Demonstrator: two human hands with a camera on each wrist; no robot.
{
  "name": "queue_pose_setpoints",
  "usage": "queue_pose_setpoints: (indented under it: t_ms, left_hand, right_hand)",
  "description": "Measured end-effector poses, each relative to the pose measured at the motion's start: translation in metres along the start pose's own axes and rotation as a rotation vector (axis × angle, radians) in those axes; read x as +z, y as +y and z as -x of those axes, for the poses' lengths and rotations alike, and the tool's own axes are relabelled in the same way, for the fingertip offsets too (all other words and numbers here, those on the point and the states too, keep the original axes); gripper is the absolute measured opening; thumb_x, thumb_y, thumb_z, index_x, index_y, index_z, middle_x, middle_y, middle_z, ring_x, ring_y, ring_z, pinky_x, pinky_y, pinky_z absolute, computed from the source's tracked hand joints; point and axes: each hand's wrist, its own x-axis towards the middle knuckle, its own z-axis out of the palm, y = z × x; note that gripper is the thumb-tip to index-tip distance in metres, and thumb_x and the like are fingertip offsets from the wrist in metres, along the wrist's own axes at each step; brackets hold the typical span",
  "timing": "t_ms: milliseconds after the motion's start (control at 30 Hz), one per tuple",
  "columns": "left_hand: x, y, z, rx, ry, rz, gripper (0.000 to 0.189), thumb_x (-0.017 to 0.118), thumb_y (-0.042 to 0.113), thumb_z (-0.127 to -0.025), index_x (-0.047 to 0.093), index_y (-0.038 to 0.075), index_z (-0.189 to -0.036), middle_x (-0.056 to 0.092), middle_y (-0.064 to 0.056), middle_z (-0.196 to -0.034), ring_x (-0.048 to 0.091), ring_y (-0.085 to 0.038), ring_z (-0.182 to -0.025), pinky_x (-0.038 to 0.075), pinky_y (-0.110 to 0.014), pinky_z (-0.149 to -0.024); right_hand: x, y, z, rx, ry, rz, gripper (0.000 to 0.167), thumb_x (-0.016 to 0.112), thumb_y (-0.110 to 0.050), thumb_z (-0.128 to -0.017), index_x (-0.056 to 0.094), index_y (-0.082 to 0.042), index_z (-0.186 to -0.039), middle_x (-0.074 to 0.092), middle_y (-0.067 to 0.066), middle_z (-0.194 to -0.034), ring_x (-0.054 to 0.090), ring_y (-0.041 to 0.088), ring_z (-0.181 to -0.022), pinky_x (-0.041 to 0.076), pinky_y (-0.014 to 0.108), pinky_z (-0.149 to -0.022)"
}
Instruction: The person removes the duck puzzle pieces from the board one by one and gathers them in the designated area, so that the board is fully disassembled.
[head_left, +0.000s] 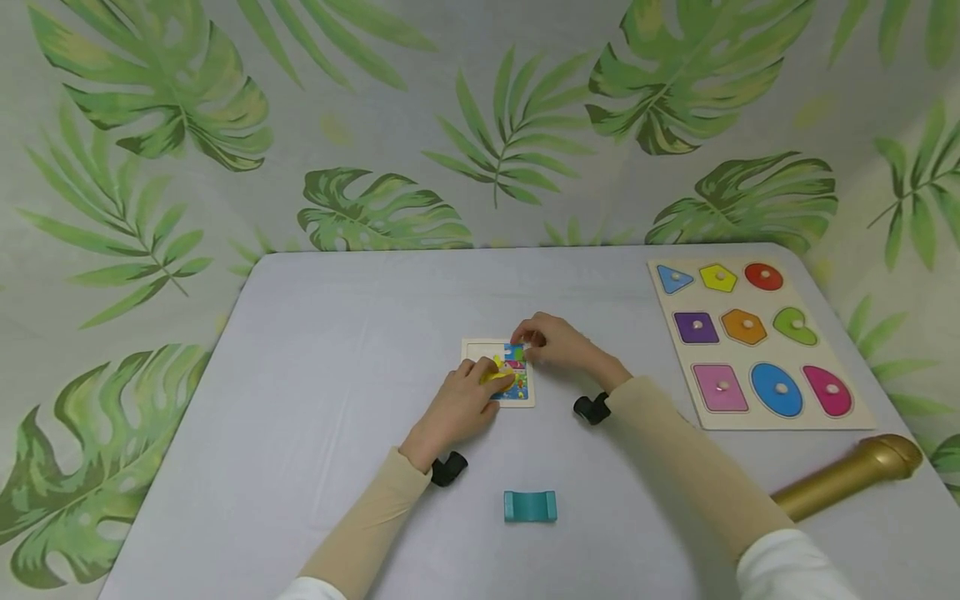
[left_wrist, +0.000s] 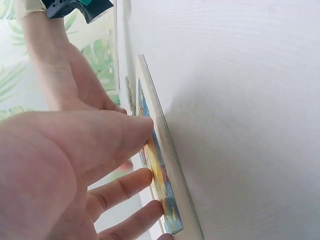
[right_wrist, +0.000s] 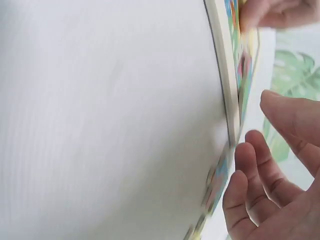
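Observation:
A small jigsaw puzzle in a pale frame [head_left: 529,398] lies mid-table, with brightly coloured picture pieces [head_left: 516,387] inside; part of the tray at the upper left shows bare. My left hand [head_left: 467,402] rests on the yellow part of the picture; in the left wrist view its thumb [left_wrist: 125,131] and spread fingers touch the pieces' surface. At the puzzle's upper right corner is my right hand [head_left: 558,343], its fingers loosely bent. The right wrist view shows nothing between that thumb [right_wrist: 287,112] and the fingers. Blurred coloured pieces [right_wrist: 218,181] lie past the frame's corner there.
A knobbed shape board [head_left: 678,367] lies at the table's right. Below it is a gold microphone-shaped object [head_left: 847,475], partly behind my right sleeve. A teal curved block [head_left: 530,507] sits near the front. Leaf-patterned cloth [head_left: 502,125] hangs behind the table.

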Motion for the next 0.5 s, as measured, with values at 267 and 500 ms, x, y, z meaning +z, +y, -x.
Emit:
queue_pose_setpoints:
  t_ms: [267,500]
  left_hand:
    - [0.0,0.0,0.0,0.012,-0.015,0.014,0.04,0.06,0.016,-0.093,0.059,0.014,-0.133,0.05,-0.006,-0.136,0.045,-0.03,-0.113,0.046,-0.04,-0.08]
    - [0.001,-0.001,0.0,0.013,-0.007,0.013,0.039,0.06,0.016,-0.093,0.06,0.013,-0.132,0.051,-0.005,-0.136,0.045,-0.03,-0.114,0.045,-0.041,-0.081]
  right_hand:
    - [0.014,-0.016,-0.003,0.003,0.002,0.098,0.027,0.074,-0.011,-0.084,0.066,-0.006,-0.109,0.051,0.011,-0.102,0.047,0.021,-0.082,0.042,0.033,-0.075]
    - [0.015,-0.017,-0.004,0.013,0.013,0.151,0.031,0.075,-0.008,-0.082,0.062,-0.003,-0.11,0.051,0.011,-0.105,0.051,0.024,-0.093,0.044,0.038,-0.085]
